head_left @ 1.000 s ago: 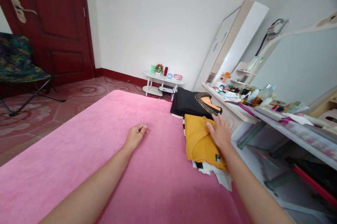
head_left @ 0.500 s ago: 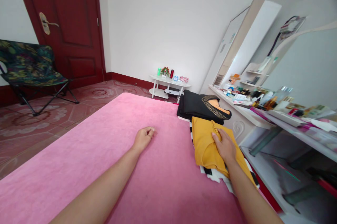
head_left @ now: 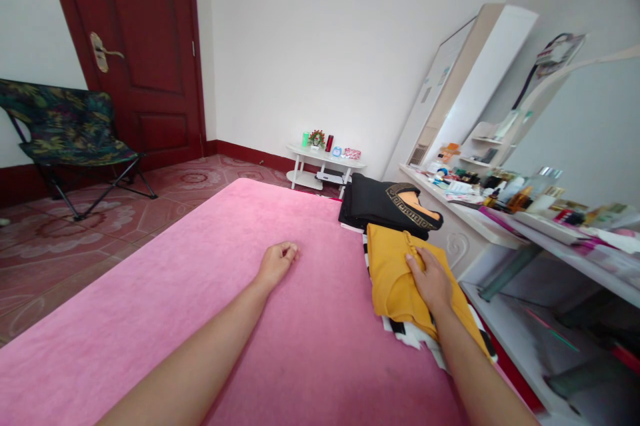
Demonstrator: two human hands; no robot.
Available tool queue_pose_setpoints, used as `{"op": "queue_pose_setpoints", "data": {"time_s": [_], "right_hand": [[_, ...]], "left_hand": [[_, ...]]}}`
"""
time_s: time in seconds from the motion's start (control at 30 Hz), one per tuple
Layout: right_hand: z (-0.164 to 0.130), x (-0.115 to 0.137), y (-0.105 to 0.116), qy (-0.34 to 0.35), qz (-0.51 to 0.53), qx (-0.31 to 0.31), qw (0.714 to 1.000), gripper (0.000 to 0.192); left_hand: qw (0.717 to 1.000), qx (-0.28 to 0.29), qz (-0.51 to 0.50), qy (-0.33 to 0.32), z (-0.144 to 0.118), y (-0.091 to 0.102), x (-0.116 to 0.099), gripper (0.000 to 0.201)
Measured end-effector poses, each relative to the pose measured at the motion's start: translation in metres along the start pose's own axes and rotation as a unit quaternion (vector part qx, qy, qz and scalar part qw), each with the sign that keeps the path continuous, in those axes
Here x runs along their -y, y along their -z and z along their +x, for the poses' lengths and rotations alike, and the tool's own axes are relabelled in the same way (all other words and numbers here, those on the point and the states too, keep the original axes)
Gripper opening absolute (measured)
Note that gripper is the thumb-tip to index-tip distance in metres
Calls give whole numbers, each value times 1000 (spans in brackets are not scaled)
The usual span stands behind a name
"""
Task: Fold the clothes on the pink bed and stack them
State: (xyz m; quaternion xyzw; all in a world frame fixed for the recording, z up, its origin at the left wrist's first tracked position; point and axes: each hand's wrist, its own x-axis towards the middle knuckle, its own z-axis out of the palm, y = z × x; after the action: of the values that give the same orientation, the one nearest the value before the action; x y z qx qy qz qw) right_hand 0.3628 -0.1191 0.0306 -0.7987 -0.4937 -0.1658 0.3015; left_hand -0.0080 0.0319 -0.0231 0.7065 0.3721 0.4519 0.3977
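Observation:
My right hand [head_left: 431, 278] lies flat, palm down, on a folded yellow garment [head_left: 393, 273] at the right edge of the pink bed cover [head_left: 210, 293]. Under the yellow piece lies a black-and-white striped garment [head_left: 410, 334]. Just beyond it sits a folded black garment [head_left: 383, 203] with a gold patterned collar. My left hand [head_left: 277, 262] rests on the pink cover in the middle, fingers curled in loosely, holding nothing.
A white dressing table [head_left: 480, 216] crowded with bottles and small items runs along the right. A small white side table [head_left: 325, 165] stands by the far wall. A folding chair [head_left: 65, 136] and a dark red door [head_left: 130, 46] are at the left.
My right hand drew back from the far edge of the yellow garment and settled flat on its middle. The view swung left, showing more of the door and chair. The left hand stayed put.

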Motion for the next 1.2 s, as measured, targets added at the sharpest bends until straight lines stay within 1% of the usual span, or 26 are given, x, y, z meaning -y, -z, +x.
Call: {"op": "queue_pose_setpoints", "data": {"time_s": [0.33,0.63,0.73,0.8,0.83,0.9,0.97,1.0,1.1,1.13,1.2], "right_hand": [[3,-7,-6,-7,17,-7,1000,57],[1,-2,-2,-7,2,5,1000,58],[0,-3,-3,-7,-23,29,999,67],[1,-5,-1,8,-49,63,997,76],[3,-6,2,24,-57,87,994,77],[8,-7,12,55,-73,137,986,70],[14,-5,25,72,-115,173,975,59],[16,-2,31,80,-146,180,969,53],[17,9,42,124,-224,169,952,37],[16,13,43,133,-234,168,948,33],[13,20,41,122,-238,175,948,29]], "left_hand": [[1000,-2,12,2,0,-1,1,32],[1000,4,12,-2,0,0,1,28],[1000,3,11,2,0,0,0,28],[1000,4,12,3,0,0,-1,28],[1000,5,12,3,0,0,-2,28],[1000,7,15,3,0,0,-2,28],[1000,7,18,5,-1,0,-3,28],[1000,7,20,5,-1,0,-3,28],[1000,6,23,6,-1,0,-3,28],[1000,6,23,6,-1,0,-3,28],[1000,4,21,7,-2,1,-4,27]]}}
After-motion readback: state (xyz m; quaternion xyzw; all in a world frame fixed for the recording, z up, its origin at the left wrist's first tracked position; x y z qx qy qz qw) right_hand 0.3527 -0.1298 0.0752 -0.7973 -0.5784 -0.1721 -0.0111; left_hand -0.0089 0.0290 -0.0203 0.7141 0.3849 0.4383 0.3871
